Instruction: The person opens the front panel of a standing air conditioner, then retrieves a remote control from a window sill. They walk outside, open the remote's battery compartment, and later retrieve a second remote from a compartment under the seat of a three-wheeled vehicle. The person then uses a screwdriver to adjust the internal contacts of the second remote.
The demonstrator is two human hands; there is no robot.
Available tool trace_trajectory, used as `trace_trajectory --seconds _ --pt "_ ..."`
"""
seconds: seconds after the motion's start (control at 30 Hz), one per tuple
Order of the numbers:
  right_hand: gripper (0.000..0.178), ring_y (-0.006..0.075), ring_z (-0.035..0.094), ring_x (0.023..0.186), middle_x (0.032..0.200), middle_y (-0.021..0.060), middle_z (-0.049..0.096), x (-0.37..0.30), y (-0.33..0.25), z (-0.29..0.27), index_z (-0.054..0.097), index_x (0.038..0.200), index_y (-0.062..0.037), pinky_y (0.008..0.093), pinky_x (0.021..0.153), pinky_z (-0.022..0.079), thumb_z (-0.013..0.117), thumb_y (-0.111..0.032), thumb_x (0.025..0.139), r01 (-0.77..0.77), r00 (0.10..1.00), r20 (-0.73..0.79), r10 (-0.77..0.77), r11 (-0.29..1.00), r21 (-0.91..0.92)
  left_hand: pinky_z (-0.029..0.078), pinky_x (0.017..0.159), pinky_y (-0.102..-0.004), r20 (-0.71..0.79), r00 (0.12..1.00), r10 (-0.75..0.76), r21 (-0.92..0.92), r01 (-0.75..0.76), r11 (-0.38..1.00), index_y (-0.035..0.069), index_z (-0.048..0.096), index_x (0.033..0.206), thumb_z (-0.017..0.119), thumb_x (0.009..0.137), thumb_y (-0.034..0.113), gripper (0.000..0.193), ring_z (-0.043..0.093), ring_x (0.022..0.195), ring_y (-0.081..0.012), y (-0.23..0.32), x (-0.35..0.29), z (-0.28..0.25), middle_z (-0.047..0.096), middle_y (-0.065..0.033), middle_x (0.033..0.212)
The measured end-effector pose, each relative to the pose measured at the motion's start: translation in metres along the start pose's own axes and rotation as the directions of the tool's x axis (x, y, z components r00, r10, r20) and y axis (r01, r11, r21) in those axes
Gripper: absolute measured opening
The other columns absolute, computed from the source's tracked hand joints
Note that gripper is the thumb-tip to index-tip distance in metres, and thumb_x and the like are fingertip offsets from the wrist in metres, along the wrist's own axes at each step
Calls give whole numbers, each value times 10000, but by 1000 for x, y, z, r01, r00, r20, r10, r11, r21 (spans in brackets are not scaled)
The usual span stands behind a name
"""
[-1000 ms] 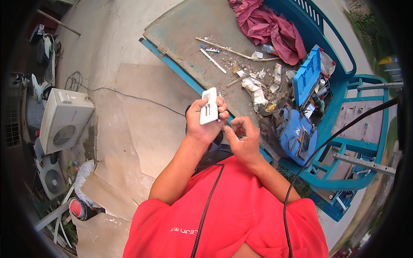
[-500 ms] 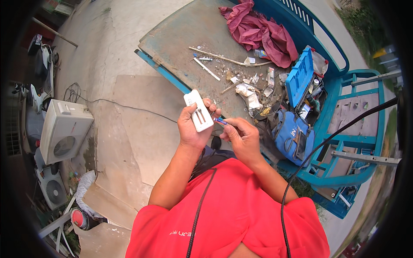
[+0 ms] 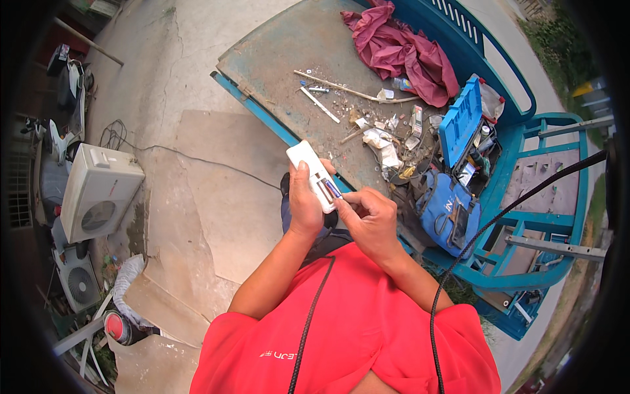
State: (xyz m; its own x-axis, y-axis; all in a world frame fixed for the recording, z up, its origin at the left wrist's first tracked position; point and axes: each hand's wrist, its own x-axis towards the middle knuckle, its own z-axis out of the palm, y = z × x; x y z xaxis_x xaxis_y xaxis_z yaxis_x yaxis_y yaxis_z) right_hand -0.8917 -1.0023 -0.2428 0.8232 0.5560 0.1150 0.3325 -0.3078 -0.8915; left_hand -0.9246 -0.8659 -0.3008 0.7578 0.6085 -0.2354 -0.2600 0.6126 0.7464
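My left hand point(image 3: 306, 205) is wrapped round a white remote control point(image 3: 302, 155), its back turned up and the battery compartment uncovered. Inside the compartment a blue battery point(image 3: 331, 189) lies along the slot on the right. The slot beside it looks dark, with no battery visible there. My right hand point(image 3: 374, 220) pinches at the lower end of the battery with thumb and forefinger, close against the remote's lower edge. Its other fingers curl in, and whether they hold anything more is hidden.
Ahead stands a blue-green truck bed point(image 3: 262, 62) with scraps, a stick point(image 3: 354, 92) and a maroon cloth point(image 3: 410, 52). An open blue toolbox point(image 3: 461, 121) and a blue bag point(image 3: 443, 203) lie at right. Air-conditioner units point(image 3: 102, 190) stand left; a black cord point(image 3: 518, 209) crosses the view.
The blue battery has gone from my right fingers, beside the remote, into its compartment. My right hand has closed in on the remote, which my left hand has shifted slightly right.
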Motion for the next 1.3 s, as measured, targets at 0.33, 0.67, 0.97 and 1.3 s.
trace_trajectory --seconds 0.33,0.67,0.97,1.3 --pt "209 105 652 638 825 72 703 1 4 -2 674 1013 17 233 542 525 791 -131 921 -546 837 264 479 759 355 487 653 -249 135 989 -54 -17 56 998 6 406 1464 350 1065 413 573 568 728 -91 -3 -6 1 645 -68 900" --pt "331 144 707 744 965 119 712 3 15 3 612 1157 28 264 595 591 736 -217 973 -603 797 412 443 633 486 528 815 -337 177 932 -316 -302 357 884 5 483 1388 561 998 306 499 627 910 -184 0 -7 -3 666 -96 957" --pt "249 175 673 802 928 100 635 3 20 7 698 1143 15 301 689 545 727 5 896 -48 999 26 48 999 7 416 1126 -539 316 871 -377 -411 484 773 1 479 1385 535 974 234 476 550 1303 -369 6 -5 -8 703 -156 1050" --pt "170 111 654 793 998 63 655 3 16 -2 729 1109 38 244 678 530 710 8 943 -158 986 76 145 966 203 571 653 -317 44 966 -253 -169 257 952 20 501 1405 306 1074 475 596 632 717 -153 10 -6 -11 653 -59 920"
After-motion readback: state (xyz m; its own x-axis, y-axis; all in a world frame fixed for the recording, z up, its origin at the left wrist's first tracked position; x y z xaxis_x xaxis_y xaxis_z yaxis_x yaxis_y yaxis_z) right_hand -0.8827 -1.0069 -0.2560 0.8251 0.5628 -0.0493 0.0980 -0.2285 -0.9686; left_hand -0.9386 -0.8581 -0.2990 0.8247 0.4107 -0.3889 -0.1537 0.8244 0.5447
